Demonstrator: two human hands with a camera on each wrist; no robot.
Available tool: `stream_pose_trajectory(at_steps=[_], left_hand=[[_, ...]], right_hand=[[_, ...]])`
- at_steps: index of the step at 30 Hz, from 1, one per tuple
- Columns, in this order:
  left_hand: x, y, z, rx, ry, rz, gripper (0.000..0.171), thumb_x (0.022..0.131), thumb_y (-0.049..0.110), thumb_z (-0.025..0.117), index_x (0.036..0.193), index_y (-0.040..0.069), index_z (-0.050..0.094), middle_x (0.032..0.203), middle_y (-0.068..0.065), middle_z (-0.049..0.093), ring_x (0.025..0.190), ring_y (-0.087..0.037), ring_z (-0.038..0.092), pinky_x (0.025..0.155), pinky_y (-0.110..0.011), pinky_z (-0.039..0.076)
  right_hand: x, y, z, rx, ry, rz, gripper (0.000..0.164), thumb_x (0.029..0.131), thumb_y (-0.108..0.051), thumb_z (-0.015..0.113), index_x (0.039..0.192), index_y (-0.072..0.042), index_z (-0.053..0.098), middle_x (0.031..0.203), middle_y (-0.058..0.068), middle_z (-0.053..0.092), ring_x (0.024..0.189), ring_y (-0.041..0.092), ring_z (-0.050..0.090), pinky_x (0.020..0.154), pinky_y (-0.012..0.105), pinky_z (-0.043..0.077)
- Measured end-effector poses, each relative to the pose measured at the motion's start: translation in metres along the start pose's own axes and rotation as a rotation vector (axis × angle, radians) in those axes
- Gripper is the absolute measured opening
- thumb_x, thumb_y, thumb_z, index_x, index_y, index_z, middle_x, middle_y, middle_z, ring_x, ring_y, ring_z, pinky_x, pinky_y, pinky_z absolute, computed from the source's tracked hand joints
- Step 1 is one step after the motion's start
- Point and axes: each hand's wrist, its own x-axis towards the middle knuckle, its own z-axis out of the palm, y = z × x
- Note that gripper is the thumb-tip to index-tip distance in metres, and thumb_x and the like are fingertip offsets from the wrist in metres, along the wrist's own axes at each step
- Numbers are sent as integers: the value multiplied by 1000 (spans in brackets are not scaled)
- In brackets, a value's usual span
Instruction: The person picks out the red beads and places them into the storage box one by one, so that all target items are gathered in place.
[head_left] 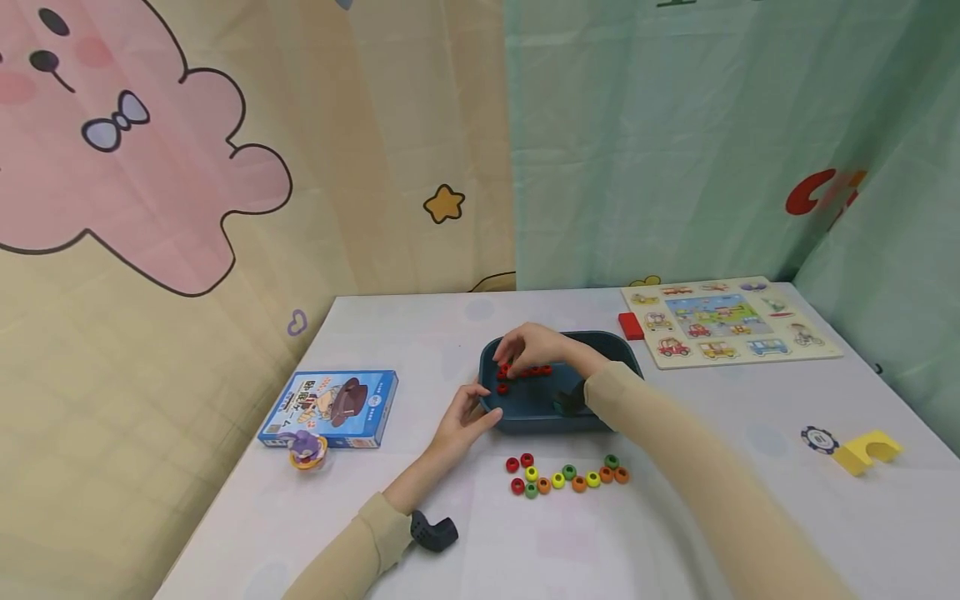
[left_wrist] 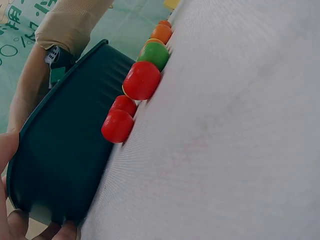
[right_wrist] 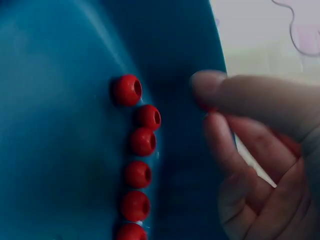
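A dark teal tray point(head_left: 540, 423) stands on the table with several red beads point(right_wrist: 135, 205) lined up along its inside. Above the tray's left end, my right hand point(head_left: 534, 345) pinches a red bead point(right_wrist: 204, 104) between thumb and index finger; the fingers mostly cover it. My left hand point(head_left: 459, 422) grips the tray's near left corner, thumb at one side and fingertips at the other. In front of the tray lie loose red, yellow, green and orange beads point(head_left: 558, 480). The left wrist view shows some of them close to the tray wall.
At the left are a blue box point(head_left: 330, 408) and a small purple figure point(head_left: 306, 448). A picture puzzle board point(head_left: 720, 321) and a red block point(head_left: 631, 326) lie at the back right. Further right are a round chip point(head_left: 819, 439) and a yellow arch block point(head_left: 867, 452).
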Motion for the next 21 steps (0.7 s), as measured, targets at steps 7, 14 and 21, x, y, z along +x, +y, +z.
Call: stream_pose_trajectory(at_steps=[7, 14, 21], left_hand=[[0, -1, -1, -22, 1, 15, 40, 86, 14, 60, 116, -2, 39, 145, -15, 18, 130, -26, 24, 101, -39, 28], [-1, -2, 0, -40, -22, 37, 41, 87, 12, 59, 116, -5, 37, 145, -18, 15, 131, -28, 21, 102, -38, 27], [0, -2, -1, -51, -36, 50, 43, 87, 11, 58, 117, -9, 35, 144, -21, 14, 131, -30, 18, 102, -38, 27]], right_hand=[[4, 12, 2, 25, -44, 92, 31, 72, -2, 71, 102, -2, 63, 90, 6, 66, 82, 15, 61, 77, 30, 50], [4, 24, 12, 3, -108, 143, 29, 74, -3, 70, 102, -6, 64, 91, 2, 66, 86, 13, 60, 82, 31, 48], [4, 28, 16, 14, -106, 147, 26, 74, -3, 70, 99, -7, 66, 90, 2, 67, 84, 12, 61, 80, 30, 49]])
